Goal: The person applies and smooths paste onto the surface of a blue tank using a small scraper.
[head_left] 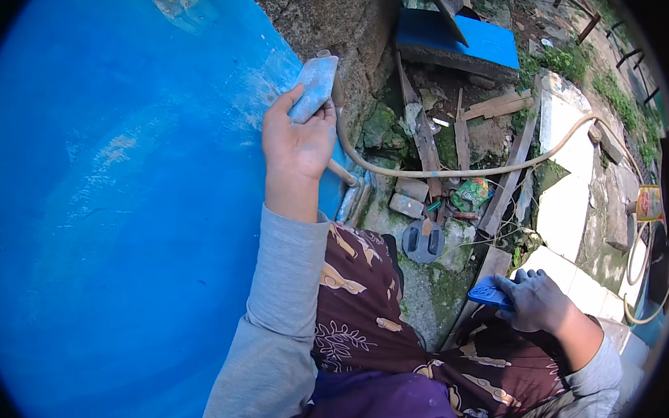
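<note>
Plate (316, 87), grey, blue-smeared, near edge of blue surface (144, 221) | left hand (300, 140): fingers grasp its lower end | right hand (535, 302): fingers grasp blue block (488, 293), near patterned cloth (358, 338) | risk: plate could slip onto bricks (406, 205) if one-ended hold loosens

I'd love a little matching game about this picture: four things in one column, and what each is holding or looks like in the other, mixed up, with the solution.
Column one
1. Left hand
2. Right hand
3. Hose
4. Crumpled packet

Column two
A. Long, beige and curving
B. Holding a solid blue object
C. Mostly green, lying among debris
D. Holding a flat, pale plate smeared with blue

Right pairs: 1-D, 2-B, 3-A, 4-C
</note>
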Available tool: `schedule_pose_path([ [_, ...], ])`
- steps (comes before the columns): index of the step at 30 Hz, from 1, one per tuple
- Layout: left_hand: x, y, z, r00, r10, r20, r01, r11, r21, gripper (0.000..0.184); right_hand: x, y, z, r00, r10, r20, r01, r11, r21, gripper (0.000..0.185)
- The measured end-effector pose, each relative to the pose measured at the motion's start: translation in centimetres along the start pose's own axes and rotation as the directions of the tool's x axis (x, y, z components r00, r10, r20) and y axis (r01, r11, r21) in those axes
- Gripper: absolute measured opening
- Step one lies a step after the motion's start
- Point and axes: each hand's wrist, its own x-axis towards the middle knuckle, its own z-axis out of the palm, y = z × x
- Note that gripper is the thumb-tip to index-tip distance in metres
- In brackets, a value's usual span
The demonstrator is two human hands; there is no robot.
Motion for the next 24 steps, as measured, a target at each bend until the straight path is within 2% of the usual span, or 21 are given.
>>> schedule_pose_path([
  [1,0.4,0.0,0.1,1.000,-0.003,-0.001,0.003,1.000,0.003,0.035,0.0,0.0,0.1,1.000,-0.005,-0.006,0.005,1.000,-0.003,0.060],
  [3,1.6,0.4,0.0,0.995,-0.102,-0.010,0.102,0.995,-0.019,0.035,-0.1,0.0,0.3,1.000,-0.014,-0.021,0.015,1.000,0.020,0.060],
  [7,2.3,-0.6,0.0,0.999,-0.025,-0.032,0.025,0.999,0.019,0.034,0.1,-0.2,0.3,0.998,-0.024,-0.050,0.024,1.000,0.011,0.060],
  [14,1.4,0.4,-0.1,0.993,-0.119,-0.012,0.118,0.992,-0.050,0.034,0.1,-0.3,0.2,0.999,-0.027,-0.043,0.028,0.999,0.032,0.059],
  [17,1.5,-0.7,-0.2,0.999,-0.006,-0.045,0.007,1.000,0.026,0.033,0.1,-0.3,0.2,0.998,-0.026,-0.055,0.028,0.999,0.020,0.059],
  [24,1.4,0.2,0.0,0.997,-0.075,-0.031,0.074,0.997,-0.020,0.032,0.0,0.0,0.5,0.999,-0.026,-0.041,0.028,0.999,0.035,0.058],
])
